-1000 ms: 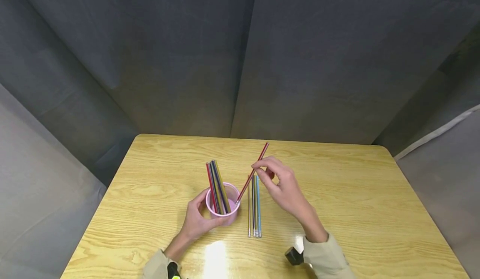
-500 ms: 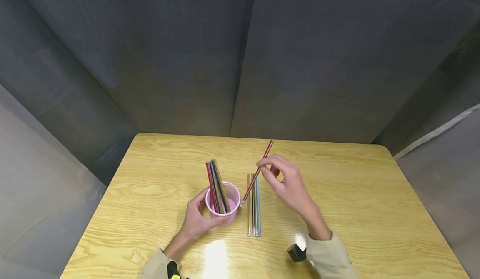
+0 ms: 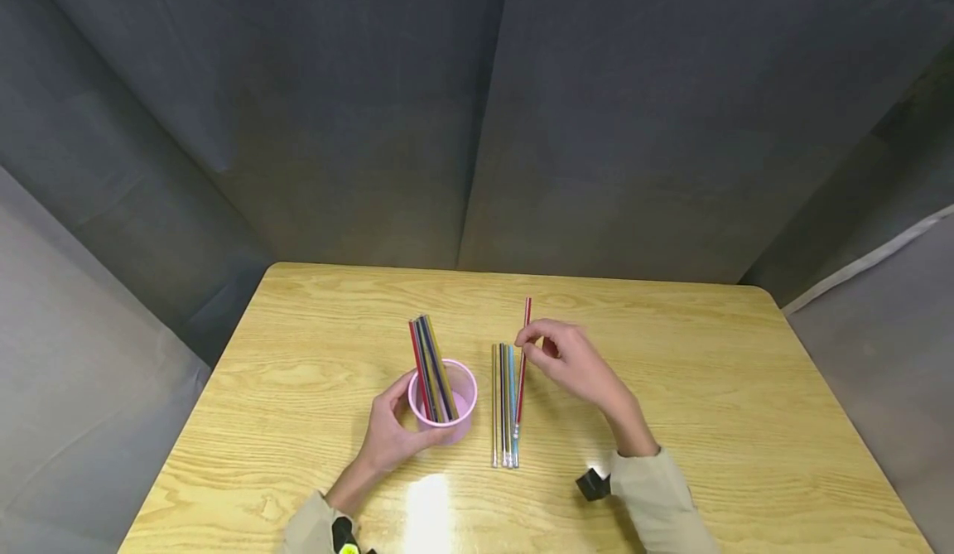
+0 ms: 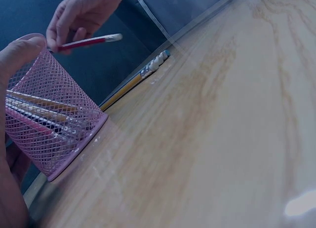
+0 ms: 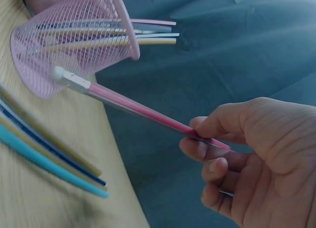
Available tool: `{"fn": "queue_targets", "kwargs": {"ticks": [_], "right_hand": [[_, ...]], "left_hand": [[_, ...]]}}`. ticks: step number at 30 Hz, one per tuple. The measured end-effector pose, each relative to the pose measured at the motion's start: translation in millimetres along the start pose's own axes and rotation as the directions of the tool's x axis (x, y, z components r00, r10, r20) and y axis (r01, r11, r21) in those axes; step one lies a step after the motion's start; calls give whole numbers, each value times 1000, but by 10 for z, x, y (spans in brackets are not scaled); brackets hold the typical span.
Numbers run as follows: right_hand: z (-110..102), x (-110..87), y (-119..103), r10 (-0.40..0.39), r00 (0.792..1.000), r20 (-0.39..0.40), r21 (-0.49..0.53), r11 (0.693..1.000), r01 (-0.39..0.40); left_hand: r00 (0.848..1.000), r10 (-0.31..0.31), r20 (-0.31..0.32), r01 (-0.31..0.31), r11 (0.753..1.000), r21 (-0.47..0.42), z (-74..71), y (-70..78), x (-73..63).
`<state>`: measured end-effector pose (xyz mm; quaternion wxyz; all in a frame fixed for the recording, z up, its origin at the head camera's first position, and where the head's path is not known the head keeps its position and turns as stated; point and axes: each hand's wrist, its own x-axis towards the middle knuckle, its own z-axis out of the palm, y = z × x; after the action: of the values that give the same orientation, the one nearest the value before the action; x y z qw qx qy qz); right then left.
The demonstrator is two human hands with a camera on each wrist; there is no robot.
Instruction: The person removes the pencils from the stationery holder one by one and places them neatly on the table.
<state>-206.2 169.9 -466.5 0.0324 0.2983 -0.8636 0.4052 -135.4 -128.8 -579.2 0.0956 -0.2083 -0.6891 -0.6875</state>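
A pink mesh pencil cup (image 3: 464,384) stands on the table, gripped round its side by my left hand (image 3: 389,436). Several pencils (image 3: 432,368) lean inside it, toward its far left. To the cup's right, my right hand (image 3: 572,361) pinches a red pencil (image 5: 143,110) between thumb and fingertips, near the end away from the eraser. Its white eraser points back toward me. In the head view it overlaps the right side of a row of pencils (image 3: 503,405) lying side by side, among them a light blue one (image 5: 49,161).
The wooden table (image 3: 715,388) has grey curtains (image 3: 611,123) behind it and at both sides. A black device (image 3: 594,484) is at the right wrist, by the beige sleeve (image 3: 656,496). Another black strap (image 3: 344,533) circles the left wrist.
The red pencil has left the cup's rim and moved right. It has swung from a slant to nearly parallel with the row, lower over the table. My left hand and the cup stay put.
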Motion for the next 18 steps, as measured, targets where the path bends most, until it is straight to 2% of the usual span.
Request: {"fn": "queue_targets", "kwargs": {"ticks": [7, 18], "right_hand": [[53, -6, 202, 93, 988, 123, 8, 995, -95], [209, -29, 478, 143, 941, 306, 24, 987, -158]], "left_hand": [[1000, 11, 6, -11, 1000, 3, 7, -2, -1], [1000, 1, 8, -1, 1000, 4, 20, 16, 3]]}}
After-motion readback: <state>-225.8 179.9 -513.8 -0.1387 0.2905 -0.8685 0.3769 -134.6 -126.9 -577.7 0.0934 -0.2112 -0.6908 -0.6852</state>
